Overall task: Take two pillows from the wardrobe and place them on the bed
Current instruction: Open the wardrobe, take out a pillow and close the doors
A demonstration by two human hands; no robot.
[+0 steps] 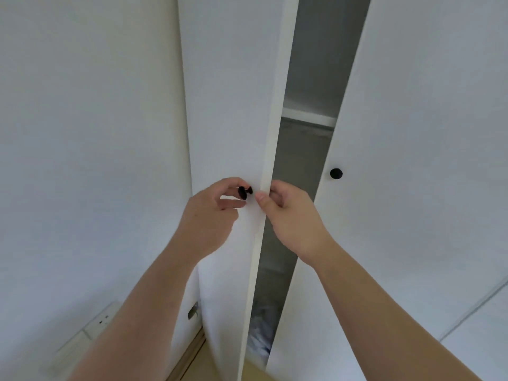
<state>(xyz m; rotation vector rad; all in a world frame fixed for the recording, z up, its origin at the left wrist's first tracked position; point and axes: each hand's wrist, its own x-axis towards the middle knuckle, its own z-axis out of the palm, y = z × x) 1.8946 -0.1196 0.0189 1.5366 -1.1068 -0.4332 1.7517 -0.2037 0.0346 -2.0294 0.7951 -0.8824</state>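
Note:
A white wardrobe fills the view. Its left door [233, 105] stands partly swung out, leaving a narrow dark gap. My left hand [209, 218] pinches the small black knob [244, 192] on that door. My right hand [291, 215] grips the door's free edge, thumb on the front and fingers curled behind it. The right door [412, 133] is shut and carries its own black knob [336, 173]. Low in the gap, something white and soft [259, 336] shows; I cannot tell if it is a pillow. The bed is out of view.
A white shelf [308, 116] crosses the inside of the wardrobe high up. A plain white wall [82, 133] is at the left, with a wall socket [103, 321] low down. A strip of wooden floor [192, 356] runs below the wardrobe.

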